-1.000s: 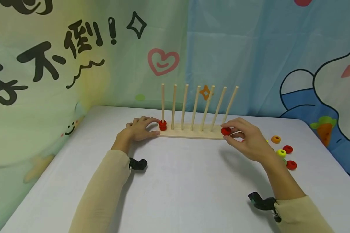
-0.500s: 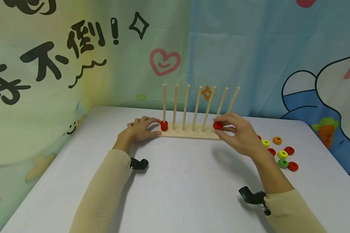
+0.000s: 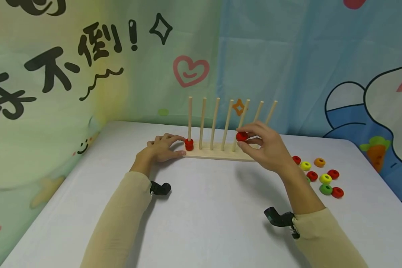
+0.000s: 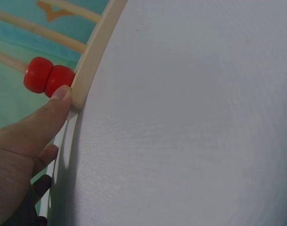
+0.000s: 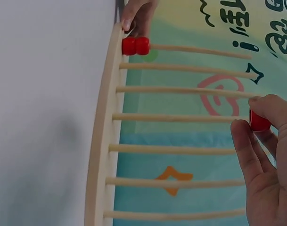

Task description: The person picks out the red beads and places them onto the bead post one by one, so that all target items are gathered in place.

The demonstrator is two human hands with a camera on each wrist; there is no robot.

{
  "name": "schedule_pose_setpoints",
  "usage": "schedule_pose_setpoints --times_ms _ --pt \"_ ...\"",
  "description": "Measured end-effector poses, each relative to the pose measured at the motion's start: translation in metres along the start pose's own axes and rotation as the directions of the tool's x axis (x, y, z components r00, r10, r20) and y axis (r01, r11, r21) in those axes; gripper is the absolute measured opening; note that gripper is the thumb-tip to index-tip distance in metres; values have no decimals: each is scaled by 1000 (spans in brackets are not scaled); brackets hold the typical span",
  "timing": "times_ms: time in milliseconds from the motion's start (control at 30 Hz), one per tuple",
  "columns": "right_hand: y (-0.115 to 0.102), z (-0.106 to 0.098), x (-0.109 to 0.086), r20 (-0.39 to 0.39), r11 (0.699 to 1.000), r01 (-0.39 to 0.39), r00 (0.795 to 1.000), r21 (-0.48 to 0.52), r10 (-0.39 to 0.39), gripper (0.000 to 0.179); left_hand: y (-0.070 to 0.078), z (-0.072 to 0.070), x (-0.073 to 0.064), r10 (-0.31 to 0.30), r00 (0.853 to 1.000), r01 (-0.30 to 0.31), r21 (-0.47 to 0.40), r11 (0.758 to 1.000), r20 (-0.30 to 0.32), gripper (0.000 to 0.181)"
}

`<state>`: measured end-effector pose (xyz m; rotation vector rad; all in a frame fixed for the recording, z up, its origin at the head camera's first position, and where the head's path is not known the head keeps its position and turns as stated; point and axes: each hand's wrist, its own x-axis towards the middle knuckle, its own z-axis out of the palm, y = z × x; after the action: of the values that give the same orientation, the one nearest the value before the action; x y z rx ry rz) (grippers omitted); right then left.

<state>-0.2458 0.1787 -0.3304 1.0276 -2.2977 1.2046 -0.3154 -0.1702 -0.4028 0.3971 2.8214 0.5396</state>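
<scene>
A wooden base (image 3: pixel 221 155) with several upright pegs stands at the far middle of the white table. Two red beads (image 3: pixel 189 144) sit stacked at the bottom of the leftmost peg (image 3: pixel 190 115). My left hand (image 3: pixel 182 146) rests at the base's left end, and its thumb (image 4: pixel 51 108) presses the base's edge (image 4: pixel 94 52) just beside the red beads (image 4: pixel 48 79). My right hand (image 3: pixel 241 137) pinches a single red bead (image 3: pixel 242 136) between thumb and fingers, raised in front of the middle-right pegs. In the right wrist view that bead (image 5: pixel 259 122) is near the peg tips.
Several loose beads lie on the table to the right: red (image 3: pixel 296 159), yellow (image 3: pixel 305 165), orange (image 3: pixel 319 162), green (image 3: pixel 325 189). Cartoon-printed curtains hang close behind the pegs. Black wrist mounts (image 3: pixel 160 188) stick out from both sleeves.
My right hand has carried the red bead up and to the left, from the base's right end to the middle-right pegs. The left hand has stayed put.
</scene>
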Motion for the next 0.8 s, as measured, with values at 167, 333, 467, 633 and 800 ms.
schedule_pose_setpoints --times_ms 167,333,467,633,800 --pt "-26 5 12 -14 997 51 999 53 -50 36 0 0 -1 3 1000 -3 -4 1000 -10 64" --pt "-40 11 21 -14 994 62 998 87 -61 31 0 0 0 12 1000 -13 -10 1000 -14 64" --pt "-42 18 27 -14 993 57 998 107 -56 31 0 0 1 14 1000 -14 -11 1000 -11 64" --pt "-46 23 33 -13 994 38 999 103 -36 33 1 -1 1 15 1000 -15 -13 1000 -8 64" --pt "-50 30 40 2 993 40 999 109 -40 34 0 -1 1 9 1000 -10 -9 1000 -7 64"
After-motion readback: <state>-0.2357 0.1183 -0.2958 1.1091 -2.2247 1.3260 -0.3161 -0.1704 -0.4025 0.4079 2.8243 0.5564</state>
